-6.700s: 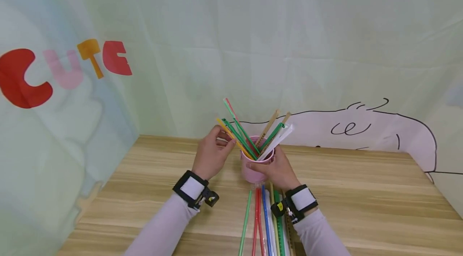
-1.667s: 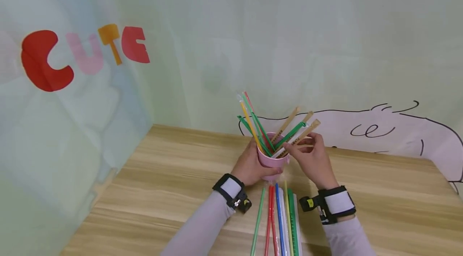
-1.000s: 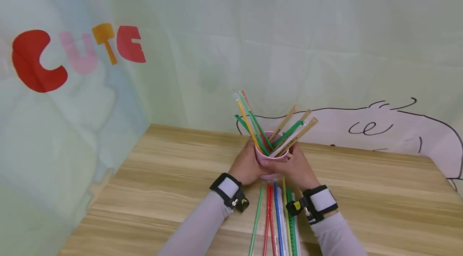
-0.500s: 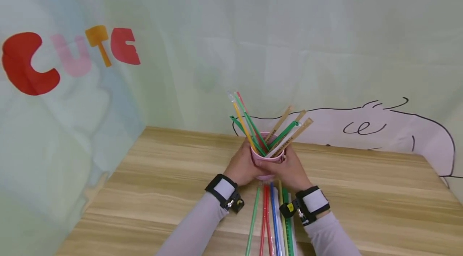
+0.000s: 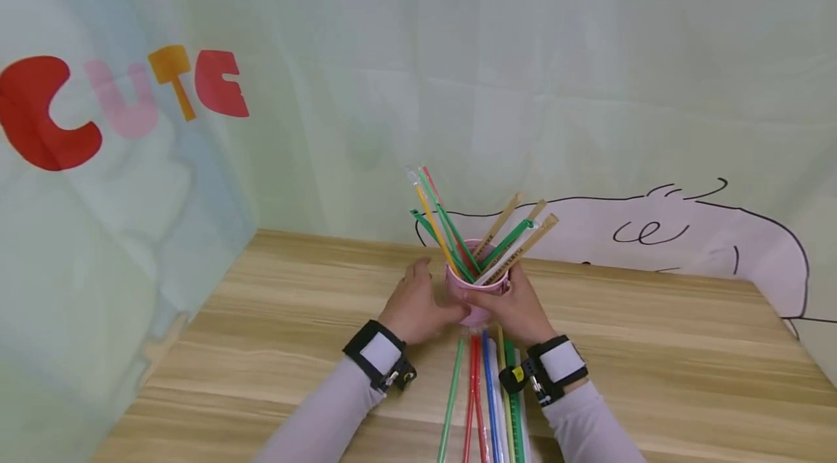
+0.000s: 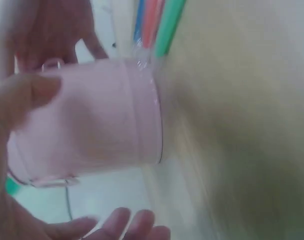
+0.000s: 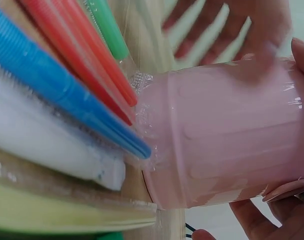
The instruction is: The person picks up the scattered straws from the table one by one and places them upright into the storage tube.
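Observation:
A small pink bucket (image 5: 479, 316) stands on the wooden table, holding several wrapped straws that fan out above its rim. Among them are a yellow straw (image 5: 431, 223), green ones (image 5: 508, 242), a white one and brown paper-wrapped straws (image 5: 535, 239). My right hand (image 5: 519, 309) grips the bucket from the right, its thumb across the front below the rim. On the other side my left hand (image 5: 415, 309) has its fingers spread away from the bucket's wall, thumb still close to the front. In the left wrist view the bucket (image 6: 91, 125) lies between its parted thumb and fingers.
In front of the bucket lies a row of straws: a green straw (image 5: 451, 401), red straws (image 5: 471, 397), a blue straw (image 5: 490, 397), then yellow, green and white ones. A printed cloth backdrop (image 5: 366, 121) rises behind the table (image 5: 261, 347).
My left hand has let go of the bucket and moved left, fingers opening. Earlier my right hand set a brown straw into the bucket, then took hold of the bucket's right side.

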Available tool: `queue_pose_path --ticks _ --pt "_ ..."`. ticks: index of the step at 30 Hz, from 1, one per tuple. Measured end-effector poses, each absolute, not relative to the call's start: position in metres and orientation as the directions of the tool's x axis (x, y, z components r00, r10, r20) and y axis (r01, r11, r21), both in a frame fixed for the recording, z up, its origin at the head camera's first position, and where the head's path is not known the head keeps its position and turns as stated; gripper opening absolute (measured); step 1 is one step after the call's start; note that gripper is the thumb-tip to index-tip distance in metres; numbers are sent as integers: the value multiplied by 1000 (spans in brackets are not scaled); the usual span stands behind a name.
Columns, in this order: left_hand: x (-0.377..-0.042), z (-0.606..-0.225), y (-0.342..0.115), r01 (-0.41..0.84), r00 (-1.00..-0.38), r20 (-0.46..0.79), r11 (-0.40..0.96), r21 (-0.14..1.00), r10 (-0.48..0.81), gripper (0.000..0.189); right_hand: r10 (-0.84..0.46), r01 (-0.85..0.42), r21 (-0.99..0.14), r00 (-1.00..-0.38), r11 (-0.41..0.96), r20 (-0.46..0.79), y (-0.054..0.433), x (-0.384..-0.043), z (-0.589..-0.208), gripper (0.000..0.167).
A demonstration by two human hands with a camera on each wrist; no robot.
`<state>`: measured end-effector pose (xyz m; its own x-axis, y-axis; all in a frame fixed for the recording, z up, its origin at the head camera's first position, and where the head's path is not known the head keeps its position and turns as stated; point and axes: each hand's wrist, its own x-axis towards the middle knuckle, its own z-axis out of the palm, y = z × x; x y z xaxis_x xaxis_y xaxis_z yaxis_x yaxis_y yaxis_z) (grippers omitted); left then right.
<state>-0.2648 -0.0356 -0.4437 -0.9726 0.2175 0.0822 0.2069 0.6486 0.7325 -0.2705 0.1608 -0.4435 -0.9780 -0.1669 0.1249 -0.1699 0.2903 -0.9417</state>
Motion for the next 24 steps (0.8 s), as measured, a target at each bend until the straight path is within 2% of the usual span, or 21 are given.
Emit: queue_pose_path --ticks 5,10,17,24 --pt "-236 -440 -40 237 -951 -2 736 634 308 79 -168 -175 -944 -977 281 132 161 -271 -442 81" --pt "-208 -441 -36 305 -902 -84 763 570 424 81 -166 -161 -953 -979 258 120 160 -271 -441 82" --pt "-182 -448 -31 405 -868 -77 788 464 491 79 -172 -158 -958 -978 240 118 159 -272 -441 84" --pt "-175 -452 -33 416 -869 -22 754 508 495 63 -168 -156 -956 -979 248 116 158 -271 -441 85"
